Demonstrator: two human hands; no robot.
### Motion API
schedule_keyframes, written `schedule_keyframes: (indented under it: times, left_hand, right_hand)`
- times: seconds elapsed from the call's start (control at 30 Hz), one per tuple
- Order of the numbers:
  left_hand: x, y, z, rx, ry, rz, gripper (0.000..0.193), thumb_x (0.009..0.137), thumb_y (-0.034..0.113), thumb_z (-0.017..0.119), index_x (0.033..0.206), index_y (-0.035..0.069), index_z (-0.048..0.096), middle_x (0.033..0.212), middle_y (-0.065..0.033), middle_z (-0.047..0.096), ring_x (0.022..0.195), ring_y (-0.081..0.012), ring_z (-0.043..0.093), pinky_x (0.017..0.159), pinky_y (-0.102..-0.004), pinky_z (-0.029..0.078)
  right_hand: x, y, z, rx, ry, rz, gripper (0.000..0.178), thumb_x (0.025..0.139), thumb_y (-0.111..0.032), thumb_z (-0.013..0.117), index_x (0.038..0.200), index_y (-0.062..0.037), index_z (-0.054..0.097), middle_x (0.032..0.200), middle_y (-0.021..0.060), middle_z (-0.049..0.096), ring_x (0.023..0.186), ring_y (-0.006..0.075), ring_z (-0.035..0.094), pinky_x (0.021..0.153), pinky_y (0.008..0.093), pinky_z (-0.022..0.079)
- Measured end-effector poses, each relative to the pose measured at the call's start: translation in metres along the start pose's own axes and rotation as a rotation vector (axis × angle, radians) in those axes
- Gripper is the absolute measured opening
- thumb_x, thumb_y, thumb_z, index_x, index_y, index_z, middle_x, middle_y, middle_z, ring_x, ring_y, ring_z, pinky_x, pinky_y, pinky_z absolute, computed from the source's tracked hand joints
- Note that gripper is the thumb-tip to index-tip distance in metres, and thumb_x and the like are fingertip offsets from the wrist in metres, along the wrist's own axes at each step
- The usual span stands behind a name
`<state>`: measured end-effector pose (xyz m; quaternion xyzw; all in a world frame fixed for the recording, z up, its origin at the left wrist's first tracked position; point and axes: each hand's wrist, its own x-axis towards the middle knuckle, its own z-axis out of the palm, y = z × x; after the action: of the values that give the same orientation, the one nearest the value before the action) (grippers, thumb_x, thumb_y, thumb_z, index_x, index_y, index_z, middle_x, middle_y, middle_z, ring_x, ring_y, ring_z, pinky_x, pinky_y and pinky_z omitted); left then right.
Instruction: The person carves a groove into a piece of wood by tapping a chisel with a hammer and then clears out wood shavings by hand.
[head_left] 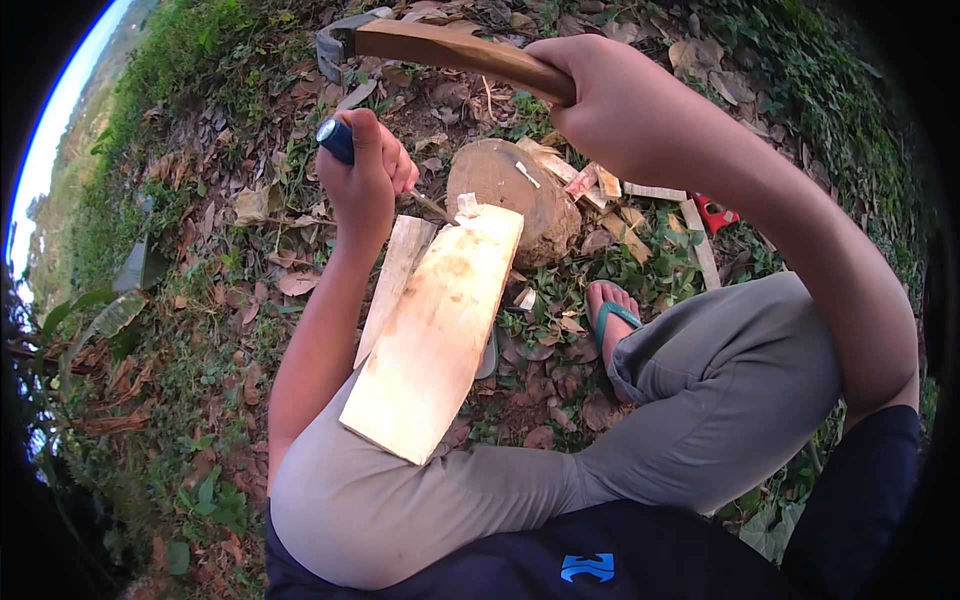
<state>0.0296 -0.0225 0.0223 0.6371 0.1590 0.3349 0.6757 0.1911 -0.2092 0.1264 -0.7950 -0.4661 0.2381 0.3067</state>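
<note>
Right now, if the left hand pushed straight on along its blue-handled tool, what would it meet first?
Likely the pale board, at its upper end by the curled shaving; the tool in the left hand slants toward it, though contact is unclear.

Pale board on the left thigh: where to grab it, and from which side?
Mid-length on the right long edge of the pale board, coming from the right. That edge looks free; a second wood piece and the left forearm crowd its left side. The near end lies on the left thigh and the blue-handled tool reaches toward the far end, so the middle seems best.
</note>
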Motion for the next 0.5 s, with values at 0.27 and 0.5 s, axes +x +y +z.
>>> schedule_keyframes:
  times: [0.27,0.5]
  left_hand:
    - [0.009,0.004,0.005,0.024,-0.025,-0.030,0.058,0.100,0.051,0.053,0.061,0.010,0.037,0.052,0.0029,0.033,0.039,-0.0088,0.035,0.040,-0.0272,0.033]
    - [0.020,0.003,-0.004,-0.005,-0.028,-0.008,0.050,0.098,0.049,0.058,0.074,0.010,0.039,0.054,0.0025,0.037,0.039,-0.0083,0.039,0.039,-0.0262,0.034]
  right_hand:
    - [0.002,-0.005,0.001,-0.009,-0.081,0.051,0.023,0.087,0.002,0.052,0.108,-0.0002,0.061,0.068,0.0132,0.057,0.058,0.0202,0.054,0.057,0.0372,0.043]
    - [0.005,-0.005,0.000,-0.023,-0.010,-0.030,0.025,0.086,0.000,0.053,0.110,-0.0007,0.061,0.071,0.0148,0.058,0.060,0.0225,0.054,0.058,0.0382,0.044]
